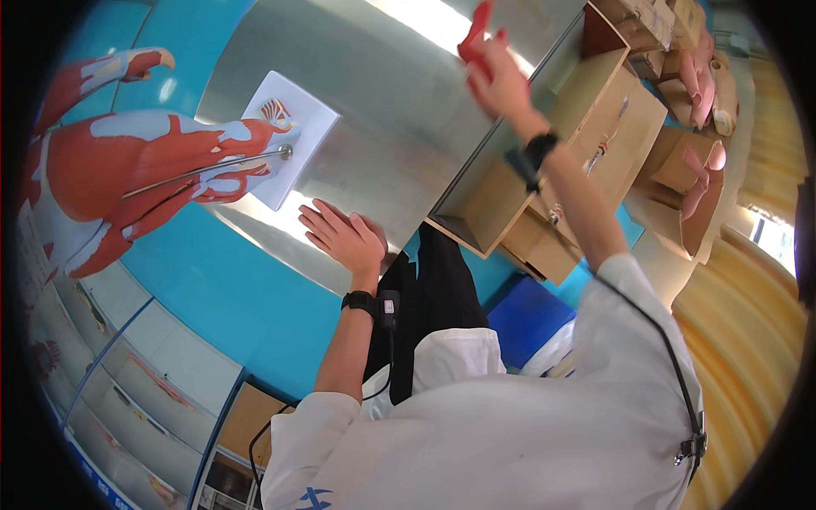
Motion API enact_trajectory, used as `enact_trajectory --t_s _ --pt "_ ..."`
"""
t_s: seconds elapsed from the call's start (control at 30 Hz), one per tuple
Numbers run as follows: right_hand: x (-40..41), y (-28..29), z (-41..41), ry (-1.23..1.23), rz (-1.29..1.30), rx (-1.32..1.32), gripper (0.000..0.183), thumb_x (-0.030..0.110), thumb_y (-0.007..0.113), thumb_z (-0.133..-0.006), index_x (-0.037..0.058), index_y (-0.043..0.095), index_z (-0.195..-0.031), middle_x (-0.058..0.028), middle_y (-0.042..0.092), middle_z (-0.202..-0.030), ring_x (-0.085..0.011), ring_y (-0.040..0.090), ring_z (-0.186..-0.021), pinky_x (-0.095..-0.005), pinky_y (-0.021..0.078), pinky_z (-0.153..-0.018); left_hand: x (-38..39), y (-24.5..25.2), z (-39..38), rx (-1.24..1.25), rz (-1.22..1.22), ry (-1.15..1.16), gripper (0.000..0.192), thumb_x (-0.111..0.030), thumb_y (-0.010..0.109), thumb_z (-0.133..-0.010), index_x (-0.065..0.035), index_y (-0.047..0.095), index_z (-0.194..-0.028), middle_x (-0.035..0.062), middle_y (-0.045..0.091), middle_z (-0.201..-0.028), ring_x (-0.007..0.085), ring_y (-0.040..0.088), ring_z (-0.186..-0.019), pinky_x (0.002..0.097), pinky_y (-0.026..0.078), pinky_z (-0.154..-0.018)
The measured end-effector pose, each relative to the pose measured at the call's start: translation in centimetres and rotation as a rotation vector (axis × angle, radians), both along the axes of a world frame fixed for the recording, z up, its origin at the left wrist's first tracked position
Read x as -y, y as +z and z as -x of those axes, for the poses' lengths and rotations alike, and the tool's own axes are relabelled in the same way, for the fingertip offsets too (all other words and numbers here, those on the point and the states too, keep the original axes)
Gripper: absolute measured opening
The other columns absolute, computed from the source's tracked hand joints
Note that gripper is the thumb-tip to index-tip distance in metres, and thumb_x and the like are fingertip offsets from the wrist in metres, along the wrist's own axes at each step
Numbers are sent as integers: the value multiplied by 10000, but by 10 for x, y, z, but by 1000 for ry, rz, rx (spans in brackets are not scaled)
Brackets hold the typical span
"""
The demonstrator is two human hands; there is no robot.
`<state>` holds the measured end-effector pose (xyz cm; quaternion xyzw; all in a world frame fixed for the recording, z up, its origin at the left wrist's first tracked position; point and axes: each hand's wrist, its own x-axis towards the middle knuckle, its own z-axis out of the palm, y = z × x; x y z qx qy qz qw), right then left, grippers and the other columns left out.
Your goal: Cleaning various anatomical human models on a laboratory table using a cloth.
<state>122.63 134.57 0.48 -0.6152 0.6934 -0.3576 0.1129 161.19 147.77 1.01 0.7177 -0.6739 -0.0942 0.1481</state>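
Observation:
My right hand (503, 83) is reaching out over the far right part of a stainless steel tabletop (370, 159). It grips a red piece (475, 44), perhaps a part of a muscle model; blur and my fingers hide much of its shape. Flat and empty, my left hand (344, 239) is over the near edge of the metal top with its fingers a little apart. I cannot tell whether it touches the metal. Beyond it to the left stands an anatomical muscle model (146, 150), fixed by a metal rod (210, 171) to a white base (325, 121).
An open wooden box (497, 197) adjoins the table's right edge. Cardboard boxes (666, 162) with limb-like models (695, 185) are farther right. A blue stool or bin (529, 312) is near my legs. Shelves with models (153, 363) line the lower left. Cables run along both my arms.

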Motion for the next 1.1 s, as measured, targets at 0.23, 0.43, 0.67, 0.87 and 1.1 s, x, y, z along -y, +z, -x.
enact_trajectory --t_s 0.23,0.43,0.67,0.87,1.1 --pt "-135 31 -166 670 -150 -51 722 127 876 -739 91 613 -1410 -95 554 -1554 -294 477 -1481 -479 360 -1265 2 0 11 -96 7 9 736 -315 402 -1035 -5 230 -1680 282 150 -1747 482 94 -1620 625 79 -1283" --pt "-41 26 -47 646 -12 51 555 46 778 -823 79 642 -1359 -153 614 -1469 -361 562 -1383 -484 403 -1215 -2 0 -2 -69 3 25 719 -322 392 -1050 4 242 -1673 299 162 -1736 507 120 -1606 629 91 -1282" --pt "37 19 157 -242 89 -187 434 145 744 -904 69 642 -1318 -156 638 -1440 -390 561 -1363 -469 435 -1174 2 0 29 -61 9 -42 716 -343 350 -1065 22 233 -1670 286 143 -1747 500 117 -1609 623 102 -1280" --pt "-14 21 -30 250 4 -14 498 105 771 -828 60 653 -1310 -122 649 -1417 -341 558 -1382 -473 430 -1191 2 7 7 19 2 -8 700 -296 400 -1050 40 268 -1649 310 191 -1723 532 136 -1595 630 123 -1277" --pt "-60 26 -75 325 -27 -28 644 116 828 -755 83 642 -1370 -102 570 -1540 -290 499 -1462 -489 393 -1238 89 32 119 -470 169 -444 544 -134 462 -1039 75 410 -1539 302 448 -1554 503 409 -1428 594 299 -1200"
